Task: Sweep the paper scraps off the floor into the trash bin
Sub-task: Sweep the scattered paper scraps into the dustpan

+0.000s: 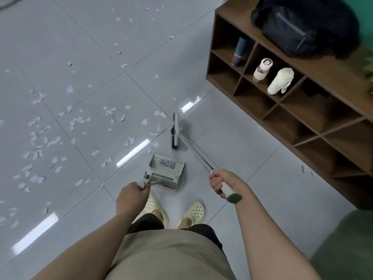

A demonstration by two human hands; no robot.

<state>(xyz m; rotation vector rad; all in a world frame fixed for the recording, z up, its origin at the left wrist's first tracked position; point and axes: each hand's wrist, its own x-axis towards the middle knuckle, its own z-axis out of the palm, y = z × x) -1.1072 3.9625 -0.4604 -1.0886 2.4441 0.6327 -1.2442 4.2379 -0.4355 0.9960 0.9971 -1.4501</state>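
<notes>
right grip (221,183) holds the broom (193,152) pointing ahead-left; left grip (131,196) holds the dustpan (167,168).

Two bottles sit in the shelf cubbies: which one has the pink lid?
The clear-bodied bottle, in the cubby left of the all-cream bottle, which shows no pink.

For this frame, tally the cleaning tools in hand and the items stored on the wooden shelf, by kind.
Brooms: 1, the broom, held by the right hand
Dustpans: 1, the dustpan, held by the left hand
Bottles on the shelf: 2, a capped bottle and a white bottle
Bags: 1, a dark bag on top
Total: 5
</notes>
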